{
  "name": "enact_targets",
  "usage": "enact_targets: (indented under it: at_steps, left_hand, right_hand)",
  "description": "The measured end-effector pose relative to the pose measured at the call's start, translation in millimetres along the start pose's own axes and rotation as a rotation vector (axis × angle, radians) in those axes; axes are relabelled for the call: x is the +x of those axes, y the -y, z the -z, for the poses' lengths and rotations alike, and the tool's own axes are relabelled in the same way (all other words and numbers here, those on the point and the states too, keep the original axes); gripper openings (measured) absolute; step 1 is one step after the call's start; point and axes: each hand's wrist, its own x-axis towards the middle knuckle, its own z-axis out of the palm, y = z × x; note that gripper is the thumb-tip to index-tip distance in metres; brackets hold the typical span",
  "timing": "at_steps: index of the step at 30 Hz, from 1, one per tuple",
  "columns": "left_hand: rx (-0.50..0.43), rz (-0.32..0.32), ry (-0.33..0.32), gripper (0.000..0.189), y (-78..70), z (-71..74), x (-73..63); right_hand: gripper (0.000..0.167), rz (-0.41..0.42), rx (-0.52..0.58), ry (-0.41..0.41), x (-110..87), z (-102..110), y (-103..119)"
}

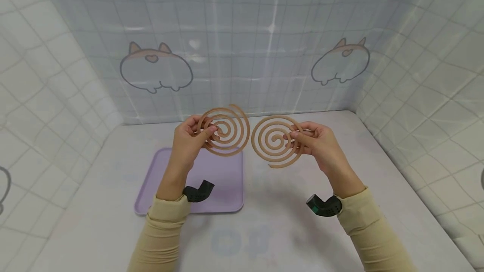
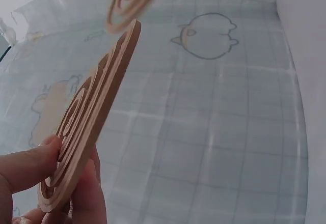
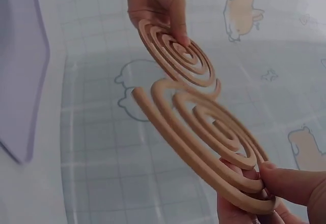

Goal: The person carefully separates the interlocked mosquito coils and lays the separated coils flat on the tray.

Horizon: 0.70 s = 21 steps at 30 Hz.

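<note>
Each hand holds a brown spiral mosquito coil up in front of the patterned backdrop. My left hand (image 1: 188, 138) pinches the left mosquito coil (image 1: 227, 154) at its left side, thumb on the near face and fingers behind. The left wrist view shows this coil (image 2: 105, 99) almost edge-on. With thumb and fingers my right hand (image 1: 316, 138) grips the right mosquito coil (image 1: 253, 139) by its right side. Both coils face the head camera side by side, rims close together. In the right wrist view the right coil (image 3: 197, 167) overlaps the left one (image 3: 158, 56).
A shallow lilac tray (image 1: 215, 188) lies on the white table (image 1: 280, 230), below and behind the left forearm. White grid-patterned sheeting (image 1: 242, 45) with animal drawings rises at the back and both sides. Dark cameras (image 1: 325, 206) are strapped to both wrists.
</note>
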Motion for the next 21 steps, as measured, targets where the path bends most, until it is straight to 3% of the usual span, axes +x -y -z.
enact_targets:
  at_steps: [6, 9, 11, 16, 21]
  left_hand:
    - [0.074, 0.004, -0.014, 0.022, 4.0, 12.8, -1.7]
    - [0.186, -0.02, -0.016, 0.025, 7.6, 24.1, -3.5]
    - [0.348, -0.073, -0.025, 0.025, 10.4, 34.2, -6.3]
    - [0.868, -0.229, -0.055, 0.021, 25.2, 69.0, -18.2]
    - [1.23, -0.261, 0.005, 0.016, 52.1, 109.0, -34.3]
  right_hand:
    - [0.013, 0.021, 0.022, -0.001, 0.5, 4.0, -1.3]
    - [0.012, 0.026, 0.036, -0.009, 2.1, 3.7, -3.6]
    - [0.012, 0.026, 0.048, -0.009, 3.6, 3.4, -5.7]
    - [0.008, -0.001, 0.066, 0.006, 9.2, 0.8, -12.4]
    - [0.01, -0.052, 0.053, -0.001, 15.5, -4.8, -18.9]
